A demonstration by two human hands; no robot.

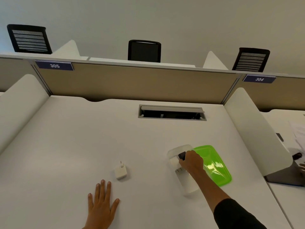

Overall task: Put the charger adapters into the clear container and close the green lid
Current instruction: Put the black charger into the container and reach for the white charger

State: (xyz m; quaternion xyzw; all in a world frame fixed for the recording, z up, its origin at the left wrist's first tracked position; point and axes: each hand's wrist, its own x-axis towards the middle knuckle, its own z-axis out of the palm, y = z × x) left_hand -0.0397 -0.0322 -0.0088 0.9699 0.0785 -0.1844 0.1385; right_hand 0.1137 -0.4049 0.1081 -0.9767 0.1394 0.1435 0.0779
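Note:
A clear container (189, 187) stands on the white desk at the right, with the green lid (212, 164) lying flat beside it on its right. My right hand (192, 161) reaches over the container's far end and is shut on a black charger adapter (182, 155). Two white adapters (179, 171) show inside the container below the hand. Another white charger adapter (121, 171) with a round pin lies on the desk left of centre. My left hand (100, 204) rests flat on the desk, fingers spread, just in front of that adapter and apart from it.
A grey cable hatch (171, 112) is set into the desk at the back. White side dividers (252, 129) flank the desk, and a beige partition stands behind. Papers and another person's hand (302, 167) show on the neighbouring desk at far right.

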